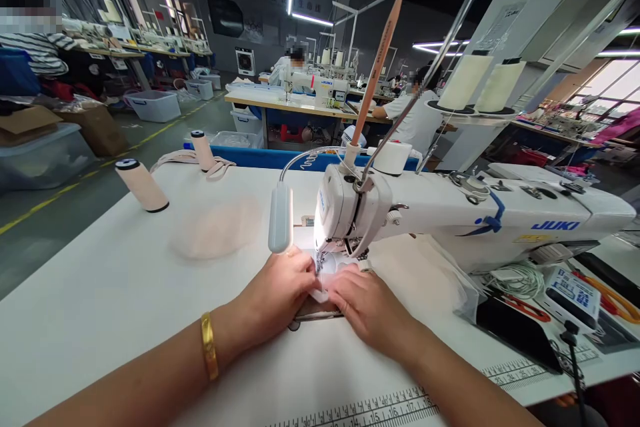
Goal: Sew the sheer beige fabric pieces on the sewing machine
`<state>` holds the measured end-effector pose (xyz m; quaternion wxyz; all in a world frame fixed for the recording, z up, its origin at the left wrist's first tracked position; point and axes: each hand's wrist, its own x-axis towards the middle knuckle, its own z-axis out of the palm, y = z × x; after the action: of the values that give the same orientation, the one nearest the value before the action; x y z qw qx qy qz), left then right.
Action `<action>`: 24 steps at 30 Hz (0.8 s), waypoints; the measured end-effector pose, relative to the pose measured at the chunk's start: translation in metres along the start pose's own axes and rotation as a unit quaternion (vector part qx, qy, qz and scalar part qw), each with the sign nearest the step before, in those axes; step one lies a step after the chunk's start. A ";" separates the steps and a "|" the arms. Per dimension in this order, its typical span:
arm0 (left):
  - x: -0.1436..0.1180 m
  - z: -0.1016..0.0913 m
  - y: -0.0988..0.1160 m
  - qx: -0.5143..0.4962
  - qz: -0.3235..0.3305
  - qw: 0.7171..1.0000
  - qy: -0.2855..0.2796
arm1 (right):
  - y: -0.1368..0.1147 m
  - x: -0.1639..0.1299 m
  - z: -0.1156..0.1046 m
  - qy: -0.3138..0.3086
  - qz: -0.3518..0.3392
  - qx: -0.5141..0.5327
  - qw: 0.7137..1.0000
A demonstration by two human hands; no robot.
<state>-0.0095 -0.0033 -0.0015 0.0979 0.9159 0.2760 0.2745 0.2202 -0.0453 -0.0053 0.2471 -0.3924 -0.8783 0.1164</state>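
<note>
My left hand (285, 283) is closed, thumb and fingers pinching a small piece of thin white fabric (320, 295) just left of the needle. On the other side my right hand (367, 307) has its bent fingers pressed on the same fabric. Both hands sit at the needle end of a white JUKI sewing machine (430, 203), under its presser foot area. A lit lamp (281, 219) on a bendy neck hangs above my left hand. Where the fabric meets the needle is partly hidden by my fingers and glare.
Pale sheer fabric (217, 230) lies left on the white table (90, 320), near a peach thread cone (143, 185). More sheer fabric (420, 273) rests under the machine arm. A black phone-like slab (517, 333), orange-handled scissors (613, 297) and cables (520, 279) lie right. Other people work behind.
</note>
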 end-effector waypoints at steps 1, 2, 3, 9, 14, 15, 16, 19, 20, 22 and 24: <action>-0.003 0.000 0.003 0.006 0.019 1.000 0.000 | -0.002 -0.003 -0.001 -0.016 -0.016 -0.010 1.000; -0.006 0.000 0.006 0.007 0.031 0.999 -0.005 | -0.003 -0.005 -0.003 -0.026 -0.025 -0.018 0.999; -0.009 -0.001 0.009 0.006 0.038 0.999 -0.012 | -0.005 -0.007 -0.004 -0.031 -0.029 -0.024 0.999; -0.013 -0.001 0.013 0.004 0.035 0.999 -0.024 | -0.007 -0.007 -0.005 -0.051 -0.014 -0.047 0.998; -0.011 0.003 0.002 0.017 0.028 0.999 -0.015 | -0.002 -0.004 0.000 -0.041 -0.002 -0.064 0.997; -0.011 0.004 0.000 0.022 0.029 0.999 -0.010 | -0.001 -0.004 0.001 -0.037 -0.001 -0.065 0.997; -0.011 0.004 -0.002 0.027 0.032 0.999 -0.005 | 0.000 -0.004 0.002 -0.033 0.000 -0.065 0.997; -0.011 0.004 -0.001 0.031 0.049 0.998 0.008 | 0.001 -0.004 0.003 -0.020 -0.006 -0.067 0.998; -0.011 0.003 0.000 0.028 0.057 0.998 0.011 | 0.001 -0.004 0.003 -0.016 -0.010 -0.066 0.998; -0.010 0.002 0.003 0.021 0.071 0.997 0.007 | 0.001 -0.004 0.004 -0.007 -0.018 -0.064 0.998; -0.010 0.001 0.005 0.015 0.076 0.997 0.001 | 0.000 -0.005 0.005 -0.002 -0.022 -0.063 0.998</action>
<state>-0.0138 -0.0128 -0.0051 0.0631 0.9354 0.2098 0.2777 0.2209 -0.0488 -0.0111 0.2229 -0.3875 -0.8928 0.0562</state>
